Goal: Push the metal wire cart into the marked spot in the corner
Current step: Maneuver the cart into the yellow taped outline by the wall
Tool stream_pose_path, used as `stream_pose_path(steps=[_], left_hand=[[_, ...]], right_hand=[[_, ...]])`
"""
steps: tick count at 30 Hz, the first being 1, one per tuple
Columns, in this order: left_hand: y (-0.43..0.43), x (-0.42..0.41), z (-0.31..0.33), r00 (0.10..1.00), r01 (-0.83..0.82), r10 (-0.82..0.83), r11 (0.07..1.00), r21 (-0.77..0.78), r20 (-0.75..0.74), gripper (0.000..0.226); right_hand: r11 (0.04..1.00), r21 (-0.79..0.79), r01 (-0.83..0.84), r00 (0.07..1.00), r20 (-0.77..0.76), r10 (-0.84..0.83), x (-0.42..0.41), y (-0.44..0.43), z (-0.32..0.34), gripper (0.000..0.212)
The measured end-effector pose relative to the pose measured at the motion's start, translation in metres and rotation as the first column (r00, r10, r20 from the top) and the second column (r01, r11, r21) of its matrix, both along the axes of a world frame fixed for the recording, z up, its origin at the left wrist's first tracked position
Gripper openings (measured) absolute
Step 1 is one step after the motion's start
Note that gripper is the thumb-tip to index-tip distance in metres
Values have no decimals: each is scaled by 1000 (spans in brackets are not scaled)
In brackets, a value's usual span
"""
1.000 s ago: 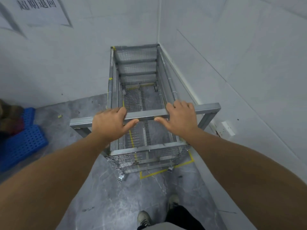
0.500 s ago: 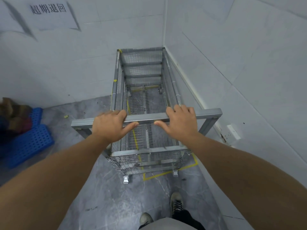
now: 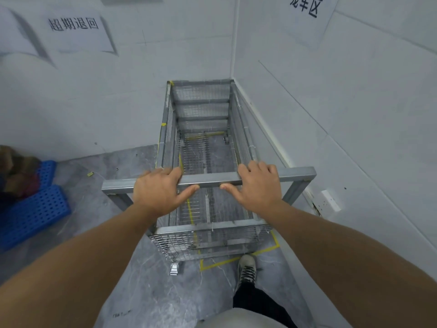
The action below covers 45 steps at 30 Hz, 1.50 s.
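A tall metal wire cart stands in the corner, its far end against the back wall and its right side along the right wall. My left hand and my right hand both grip its grey handle bar, thumbs underneath. Yellow tape marks a rectangle on the grey floor; its near edge shows just in front of the cart's near end, and the left tape line runs under the mesh bottom. A caster at the near left sits outside the tape corner.
Blue perforated plastic pallets lie at the left with a brown bundle on them. A white wall socket sits low on the right wall. My shoe stands by the tape's near edge. Paper signs hang on both walls.
The cart has rolled deeper into the corner with both hands still on the bar. I have stepped forward, and my right foot now reaches the tape.
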<state>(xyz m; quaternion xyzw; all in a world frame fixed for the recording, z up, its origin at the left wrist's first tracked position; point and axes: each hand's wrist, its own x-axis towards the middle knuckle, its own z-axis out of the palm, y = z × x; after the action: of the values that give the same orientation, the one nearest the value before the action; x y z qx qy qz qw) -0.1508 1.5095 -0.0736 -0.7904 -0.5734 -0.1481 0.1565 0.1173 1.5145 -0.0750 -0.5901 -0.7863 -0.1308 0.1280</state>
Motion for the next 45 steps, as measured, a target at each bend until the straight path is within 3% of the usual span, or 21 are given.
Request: stream_pose_path(steps=[14, 28, 35, 45], left_hand=[[0, -5, 0, 999, 3, -2, 999, -46, 33, 58], [0, -7, -3, 998, 38, -38, 999, -14, 41, 58], [-1, -7, -1, 998, 46, -46, 999, -11, 52, 60], [0, -9, 8, 999, 24, -19, 991, -133, 35, 56]], right_hand=[[988, -150, 43, 999, 5, -43, -9, -4, 11, 77], [992, -118, 46, 999, 24, -44, -9, -4, 9, 80], [1000, -18, 16, 1000, 0, -16, -7, -4, 1, 70], [999, 0, -53, 998, -34, 53, -2, -1, -1, 64]])
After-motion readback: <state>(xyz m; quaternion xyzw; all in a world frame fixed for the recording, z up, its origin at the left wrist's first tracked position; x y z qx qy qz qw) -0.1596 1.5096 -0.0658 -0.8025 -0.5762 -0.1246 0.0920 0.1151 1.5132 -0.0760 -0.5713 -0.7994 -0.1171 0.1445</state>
